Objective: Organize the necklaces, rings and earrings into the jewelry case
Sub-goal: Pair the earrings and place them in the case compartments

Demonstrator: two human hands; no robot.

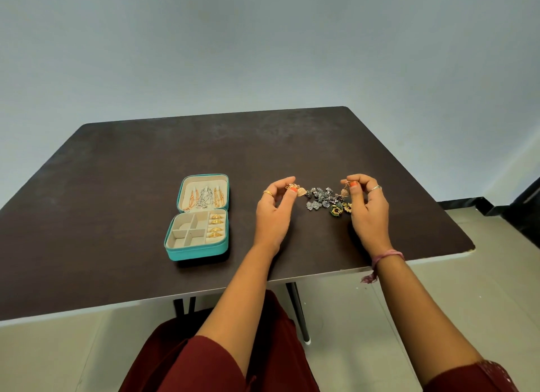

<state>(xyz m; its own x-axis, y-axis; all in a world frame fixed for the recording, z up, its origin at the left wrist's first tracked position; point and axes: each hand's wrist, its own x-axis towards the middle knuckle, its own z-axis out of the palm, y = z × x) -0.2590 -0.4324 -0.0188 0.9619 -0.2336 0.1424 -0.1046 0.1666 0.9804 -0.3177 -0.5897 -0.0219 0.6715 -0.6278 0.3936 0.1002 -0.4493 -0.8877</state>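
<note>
A teal jewelry case (196,253) lies open on the dark table, left of my hands. Necklaces (203,198) hang in its lid, and gold rings (216,225) fill the right-hand slots of its base. The square compartments (187,231) beside the rings hold nothing. My left hand (273,213) pinches a gold dangling earring (301,191) above the table. My right hand (368,209) pinches a matching gold earring (345,192). Between and below the hands lies a heap of silver and coloured earrings (324,201).
The dark brown table (117,187) has its near edge just under my forearms and its right corner at the far right. A pale wall stands behind. Beneath the table are its legs (298,312) and my lap in maroon cloth.
</note>
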